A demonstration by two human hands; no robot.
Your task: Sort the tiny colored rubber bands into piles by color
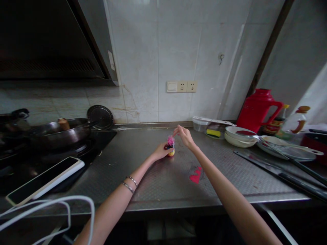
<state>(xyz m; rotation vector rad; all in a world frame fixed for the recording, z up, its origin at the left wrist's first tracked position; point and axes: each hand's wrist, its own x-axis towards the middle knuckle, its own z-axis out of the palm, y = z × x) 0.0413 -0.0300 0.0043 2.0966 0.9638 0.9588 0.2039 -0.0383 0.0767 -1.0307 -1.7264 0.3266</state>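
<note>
A small jar (170,146) stands upright on the metal counter (153,183), with something pink at its top and yellow lower down. My left hand (160,151) is wrapped round the jar from the left. Just above and to the right of it is my right hand (184,135), its fingers bent toward the jar's top; whether they touch it or pinch something small cannot be made out. Nearer the front edge, a jagged red scrap (196,175) lies flat on the counter.
At left are a pan (61,134) on the stove, a phone-like device (46,180) and a white cable (92,211). Stacked bowls (240,137), a sponge (213,133), a red thermos (255,110) and a long dark utensil (270,170) occupy the right side.
</note>
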